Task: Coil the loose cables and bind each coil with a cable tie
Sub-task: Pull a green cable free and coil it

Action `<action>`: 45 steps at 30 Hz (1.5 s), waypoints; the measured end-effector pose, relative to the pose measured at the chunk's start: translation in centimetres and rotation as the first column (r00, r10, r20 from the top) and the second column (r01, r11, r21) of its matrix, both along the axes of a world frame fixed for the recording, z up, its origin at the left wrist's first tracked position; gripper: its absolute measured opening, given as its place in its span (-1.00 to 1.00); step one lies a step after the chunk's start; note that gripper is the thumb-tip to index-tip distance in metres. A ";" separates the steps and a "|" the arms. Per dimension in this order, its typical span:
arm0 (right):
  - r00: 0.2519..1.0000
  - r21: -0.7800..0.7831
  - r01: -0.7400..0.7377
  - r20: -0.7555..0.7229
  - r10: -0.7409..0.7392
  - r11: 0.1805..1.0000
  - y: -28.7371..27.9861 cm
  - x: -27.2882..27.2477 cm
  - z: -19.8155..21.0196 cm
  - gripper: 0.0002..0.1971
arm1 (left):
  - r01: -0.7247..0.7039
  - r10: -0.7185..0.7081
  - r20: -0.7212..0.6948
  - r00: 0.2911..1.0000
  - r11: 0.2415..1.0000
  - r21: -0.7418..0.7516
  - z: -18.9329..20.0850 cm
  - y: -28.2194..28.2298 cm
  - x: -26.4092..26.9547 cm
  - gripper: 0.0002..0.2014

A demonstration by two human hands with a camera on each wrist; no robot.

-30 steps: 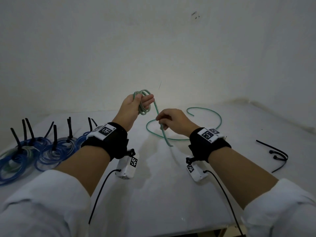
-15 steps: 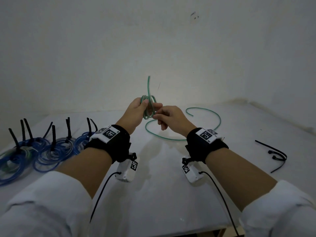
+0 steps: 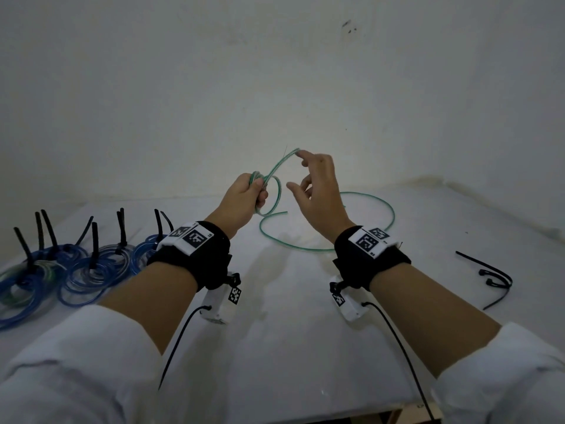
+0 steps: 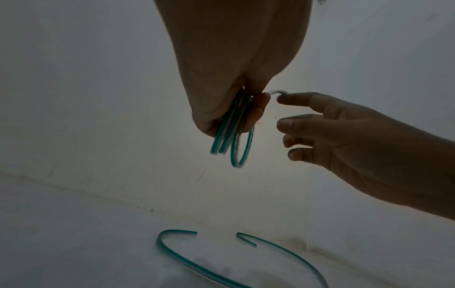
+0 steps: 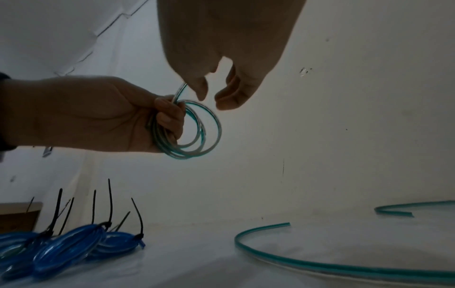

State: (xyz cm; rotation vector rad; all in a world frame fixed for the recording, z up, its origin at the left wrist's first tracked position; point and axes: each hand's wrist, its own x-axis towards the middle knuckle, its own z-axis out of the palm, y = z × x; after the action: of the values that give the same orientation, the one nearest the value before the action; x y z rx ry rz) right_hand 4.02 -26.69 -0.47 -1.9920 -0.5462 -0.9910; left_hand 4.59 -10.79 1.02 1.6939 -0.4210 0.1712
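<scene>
My left hand (image 3: pixel 244 197) grips a small coil of green cable (image 3: pixel 273 200) in the air above the white table (image 3: pixel 290 332). The coil (image 5: pixel 204 136) shows several loops hanging below the fingers (image 5: pixel 169 115). One free end of the cable (image 3: pixel 281 165) sticks up and to the right out of the fist. My right hand (image 3: pixel 318 191) hovers just right of the coil with fingers spread; its index fingertip (image 3: pixel 302 154) touches that free end and holds nothing. A second loose green cable (image 3: pixel 293 246) lies curved on the table below both hands.
Several blue coils (image 3: pixel 76 270) bound with upright black ties lie at the left of the table. Loose black cable ties (image 3: pixel 489 276) lie at the right. A white wall stands close behind the table, and the table's front edge is near my forearms.
My right hand let go of the cable beside the left hand, rose and opened. The cable's tail has swung from straight up to up and right. The left hand keeps hold of the coil.
</scene>
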 end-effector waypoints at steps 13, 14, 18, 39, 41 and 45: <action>0.999 -0.138 0.019 0.043 -0.013 0.990 -0.9 0.3 -0.3 -0.92 | 0.171 -0.164 -0.072 0.984 0.979 0.110 -0.2 0.1 -0.9 -0.70; 0.999 -0.137 0.011 0.033 -0.006 0.990 -0.8 0.4 -0.4 -0.93 | 0.185 -0.177 -0.084 0.981 0.977 0.107 -0.2 -0.1 -0.9 -0.70; 0.998 -0.102 -0.061 -0.002 0.061 0.993 -0.9 0.8 -0.4 -0.94 | 0.186 -0.177 -0.105 0.979 0.979 0.080 -0.1 -0.3 -0.8 -0.70; 0.834 0.020 -0.241 -0.507 0.218 0.970 -6.2 -1.9 0.7 -0.92 | 0.167 -0.170 -0.015 0.985 0.945 0.282 -0.2 -4.9 0.1 -0.64; 0.836 0.068 -0.231 -0.496 0.233 0.971 -7.2 -2.3 0.8 -0.90 | 0.220 -0.204 -0.090 0.975 0.947 0.235 -0.2 -6.0 0.0 -0.63; 0.837 0.063 -0.201 -0.507 0.204 0.978 -9.5 -3.3 1.0 -0.85 | 0.310 -0.274 -0.179 0.945 0.925 0.221 0.0 -8.0 -0.8 -0.58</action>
State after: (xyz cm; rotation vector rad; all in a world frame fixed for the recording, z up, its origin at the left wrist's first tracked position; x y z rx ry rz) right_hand 0.73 -36.24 0.55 -2.0318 -0.4387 -0.3030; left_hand 3.84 -18.84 1.07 1.8480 -0.6000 -0.2330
